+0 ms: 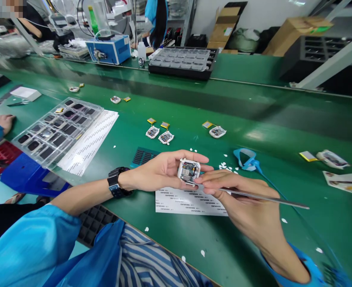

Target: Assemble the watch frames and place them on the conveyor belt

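Note:
My left hand (164, 171) is closed around the edges of a white watch case (189, 171), its open side showing a circuit board. In my right hand (244, 195), pinched between thumb and fingers, is a pair of slim metal tweezers (271, 200). The fingertips of that hand touch the lower right edge of the watch case, and they hide the tweezers' tips. Below both hands lies a white printed sheet (188, 202). A dark green tray of small black parts (144, 156) sits partly behind my left wrist.
Several white watch cases with yellow batteries, such as one pair (218, 131), lie across the green bench (176, 95). Clear trays of screens (59, 127) stand left, near another person's hand (3, 122). A blue wrist strap (247, 159) with its cord lies right, beside white scraps (228, 167).

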Available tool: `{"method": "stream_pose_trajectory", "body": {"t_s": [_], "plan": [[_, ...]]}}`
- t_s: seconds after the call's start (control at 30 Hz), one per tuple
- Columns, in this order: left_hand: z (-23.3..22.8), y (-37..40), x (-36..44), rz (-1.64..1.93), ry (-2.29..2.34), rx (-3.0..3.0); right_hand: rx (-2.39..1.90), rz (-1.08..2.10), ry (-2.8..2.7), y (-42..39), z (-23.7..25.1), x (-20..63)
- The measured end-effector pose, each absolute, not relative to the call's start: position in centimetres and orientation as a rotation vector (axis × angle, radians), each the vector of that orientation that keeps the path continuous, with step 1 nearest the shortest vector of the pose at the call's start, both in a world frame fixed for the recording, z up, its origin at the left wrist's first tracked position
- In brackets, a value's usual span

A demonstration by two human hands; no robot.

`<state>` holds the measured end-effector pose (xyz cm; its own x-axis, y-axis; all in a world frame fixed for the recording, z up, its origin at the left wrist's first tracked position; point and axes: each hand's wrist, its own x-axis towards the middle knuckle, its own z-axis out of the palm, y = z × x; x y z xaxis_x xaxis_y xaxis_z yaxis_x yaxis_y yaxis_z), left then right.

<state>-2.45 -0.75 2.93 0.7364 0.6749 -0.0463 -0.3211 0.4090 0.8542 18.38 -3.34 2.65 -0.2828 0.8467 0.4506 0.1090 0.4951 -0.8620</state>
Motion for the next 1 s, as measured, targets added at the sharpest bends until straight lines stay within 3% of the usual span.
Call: {"method": "stream_pose_trajectory", "body": {"t_s": [1.0], "plan": [[2.68,-0.66,-2.52,0.633,0.468,1.004,-0.924,0.954,-1.620,-3.72,2.22,18.30]]}}
